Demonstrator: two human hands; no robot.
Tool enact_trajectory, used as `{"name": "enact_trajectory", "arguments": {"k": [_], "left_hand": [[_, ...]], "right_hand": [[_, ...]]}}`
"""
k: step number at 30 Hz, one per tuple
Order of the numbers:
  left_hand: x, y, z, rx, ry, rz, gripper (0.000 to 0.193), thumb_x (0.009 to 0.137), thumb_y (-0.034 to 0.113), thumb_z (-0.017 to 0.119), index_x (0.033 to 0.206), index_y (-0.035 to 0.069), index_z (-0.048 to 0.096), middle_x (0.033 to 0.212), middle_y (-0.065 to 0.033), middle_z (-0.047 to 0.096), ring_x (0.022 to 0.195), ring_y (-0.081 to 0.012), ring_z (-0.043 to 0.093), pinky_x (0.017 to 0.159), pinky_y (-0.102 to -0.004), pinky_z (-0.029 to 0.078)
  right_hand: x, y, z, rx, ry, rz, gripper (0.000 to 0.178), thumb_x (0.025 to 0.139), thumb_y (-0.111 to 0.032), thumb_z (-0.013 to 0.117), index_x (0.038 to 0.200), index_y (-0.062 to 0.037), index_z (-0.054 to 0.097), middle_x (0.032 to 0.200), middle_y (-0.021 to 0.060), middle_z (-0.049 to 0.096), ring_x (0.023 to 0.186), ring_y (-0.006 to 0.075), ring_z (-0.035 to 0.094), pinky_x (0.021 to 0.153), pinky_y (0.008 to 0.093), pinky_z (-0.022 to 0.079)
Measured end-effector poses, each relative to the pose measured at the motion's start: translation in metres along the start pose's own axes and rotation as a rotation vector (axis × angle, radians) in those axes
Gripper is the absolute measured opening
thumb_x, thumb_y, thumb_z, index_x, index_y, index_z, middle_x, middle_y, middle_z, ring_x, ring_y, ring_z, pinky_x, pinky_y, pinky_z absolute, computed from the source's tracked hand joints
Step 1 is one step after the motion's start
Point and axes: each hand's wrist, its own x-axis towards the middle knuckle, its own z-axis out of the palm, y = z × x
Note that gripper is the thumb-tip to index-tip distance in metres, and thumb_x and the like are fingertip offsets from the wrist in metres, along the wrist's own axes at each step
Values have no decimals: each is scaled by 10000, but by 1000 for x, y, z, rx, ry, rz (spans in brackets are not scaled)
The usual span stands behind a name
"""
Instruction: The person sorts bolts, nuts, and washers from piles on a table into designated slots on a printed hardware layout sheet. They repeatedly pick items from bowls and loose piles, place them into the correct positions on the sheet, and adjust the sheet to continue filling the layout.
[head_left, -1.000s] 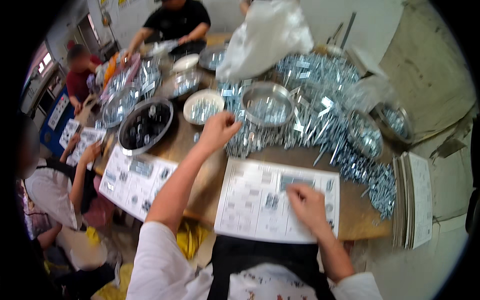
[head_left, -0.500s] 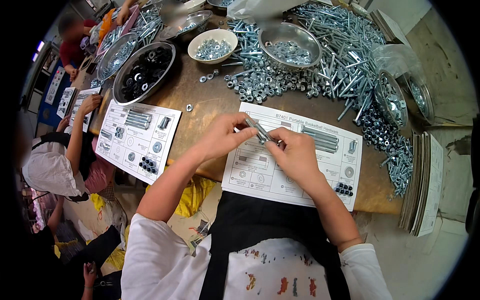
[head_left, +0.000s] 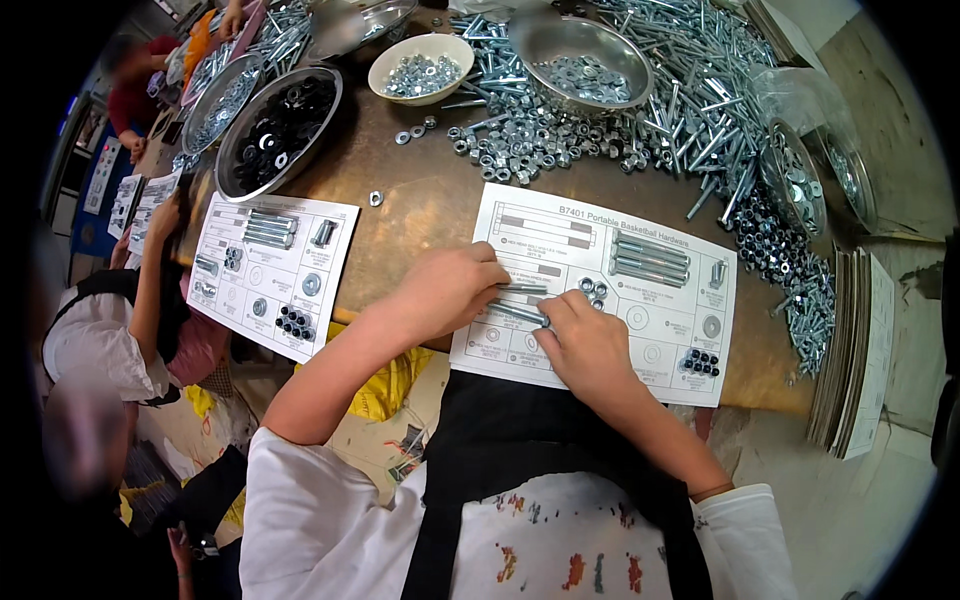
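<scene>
A printed white card lies in front of me on the brown table. Two silver bolts, an upper one and a lower one, rest side by side on its left half. Curled fingers of my left hand close on their left ends and partly hide them. Thumb and fingertips of my right hand pinch at the right end of the lower bolt. Just above that hand sit several nuts. A row of long bolts, a short bolt, a washer and several black-centred nuts also lie on the card.
Heaped loose nuts and bolts cover the far table, around a metal bowl of washers. Black washers fill another bowl. A second loaded card lies left. Stacked cards stand right; people work at left.
Both hands have come down onto the card and moved apart. The bolts, held together above it before, now lie flat on it. Nuts hidden by my right hand show now.
</scene>
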Motion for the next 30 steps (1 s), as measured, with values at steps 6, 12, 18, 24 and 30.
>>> {"name": "enact_trajectory", "arguments": {"k": [6, 12, 18, 24, 30], "left_hand": [[-16, 3, 4, -163, 48, -35, 225, 847, 116, 701, 1062, 52, 688, 1031, -110, 657, 889, -320, 657, 754, -400, 534], [-18, 0, 16, -171, 73, 22, 219, 837, 115, 710, 1042, 47, 676, 1002, -127, 644, 873, -339, 651, 740, -403, 530], [-16, -2, 17, -174, 55, 5, 223, 856, 166, 691, 1051, 60, 667, 985, -128, 639, 880, -339, 647, 748, -413, 527], [-1, -5, -8, -327, -28, -37, 325, 873, 312, 712, 1106, 87, 694, 1046, -105, 666, 830, -263, 674, 734, -360, 537], [84, -52, -63, -231, 455, -133, 229, 904, 209, 644, 1070, 65, 708, 1037, -136, 690, 906, -304, 673, 784, -400, 540]], "right_hand": [[-1, 10, 9, 21, 21, -20, 153, 838, -129, 699, 947, -62, 614, 815, 103, 601, 682, 305, 652, 604, 422, 539], [3, 6, 16, 42, 78, 16, 176, 846, -127, 693, 997, -64, 629, 832, 118, 608, 681, 335, 644, 599, 438, 529], [2, 13, 17, 35, -1, 9, 281, 845, -153, 695, 1102, -64, 624, 888, 125, 623, 728, 336, 655, 620, 447, 536], [-6, 20, -16, 164, 151, -2, 292, 847, -164, 717, 1119, -77, 656, 839, 98, 659, 701, 276, 671, 596, 390, 537], [-24, 37, -40, 290, 251, 37, 160, 799, -57, 747, 958, -44, 733, 713, 96, 659, 553, 199, 623, 520, 305, 495]]}}
